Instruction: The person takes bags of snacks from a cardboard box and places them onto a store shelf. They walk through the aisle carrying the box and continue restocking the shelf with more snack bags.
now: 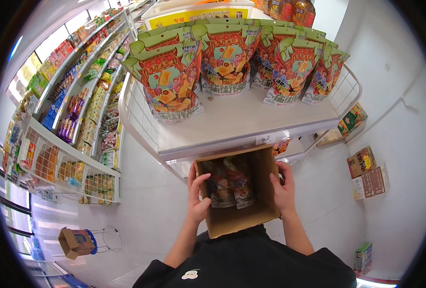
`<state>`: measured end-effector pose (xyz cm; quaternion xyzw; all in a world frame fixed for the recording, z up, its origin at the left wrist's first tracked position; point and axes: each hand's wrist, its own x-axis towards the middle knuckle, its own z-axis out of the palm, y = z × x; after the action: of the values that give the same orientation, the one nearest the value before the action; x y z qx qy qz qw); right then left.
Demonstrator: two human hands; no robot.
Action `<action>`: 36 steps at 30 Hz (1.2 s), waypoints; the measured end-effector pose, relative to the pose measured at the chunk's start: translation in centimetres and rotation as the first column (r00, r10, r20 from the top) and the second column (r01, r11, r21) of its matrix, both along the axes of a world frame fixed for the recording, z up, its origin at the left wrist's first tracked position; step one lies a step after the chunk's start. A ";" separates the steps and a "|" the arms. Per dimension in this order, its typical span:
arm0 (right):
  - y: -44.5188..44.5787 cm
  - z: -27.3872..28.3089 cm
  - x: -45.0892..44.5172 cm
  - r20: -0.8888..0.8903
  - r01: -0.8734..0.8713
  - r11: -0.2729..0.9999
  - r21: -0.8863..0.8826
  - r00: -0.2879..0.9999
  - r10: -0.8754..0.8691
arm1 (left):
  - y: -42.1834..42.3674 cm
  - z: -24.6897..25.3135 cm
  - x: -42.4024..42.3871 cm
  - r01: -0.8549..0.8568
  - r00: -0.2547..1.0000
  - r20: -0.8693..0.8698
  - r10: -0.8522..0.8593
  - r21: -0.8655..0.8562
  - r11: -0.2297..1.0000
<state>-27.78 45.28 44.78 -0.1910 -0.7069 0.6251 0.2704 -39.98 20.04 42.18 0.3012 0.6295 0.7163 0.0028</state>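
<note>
An open cardboard box (243, 225) is held up in front of my body, its mouth tipped towards me. My left hand (198, 196) grips the box's left wall, with the thumb over the edge. On the opposite wall, my right hand (283, 190) clasps the rim. Inside the box stand two snack pouches (242, 189) side by side, partly in shadow. Just beyond the box is a white display shelf (231, 117). Green and red snack pouches (168, 84) stand upright along its top in several rows, the nearest ones fully visible.
Stocked shelves (79, 82) with wire end panels run along the left. A carton (77, 242) sits on a blue-topped stool at lower left. Cartons (369, 181) rest by the right wall. A white bin (198, 12) and bottles (292, 12) stand behind the pouches.
</note>
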 end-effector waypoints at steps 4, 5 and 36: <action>-0.5 -0.2 0.2 -0.033 0.054 0.998 0.037 0.998 -0.053 | -0.3 0.0 0.5 -0.011 0.999 0.030 0.011 0.010 1.000; -0.4 -0.2 0.3 -0.045 0.051 0.998 0.022 0.998 -0.050 | 0.1 -0.2 0.5 -0.013 1.000 0.024 0.012 0.021 1.000; 3.7 3.5 -0.7 0.191 -0.079 0.951 0.300 0.981 0.021 | -0.8 1.6 0.3 -0.093 0.995 -0.041 0.089 -0.107 0.990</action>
<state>-28.46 49.01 48.24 -0.1860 -0.8218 0.4944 0.2138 -39.70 19.27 43.80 0.2844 0.6805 0.6749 -0.0247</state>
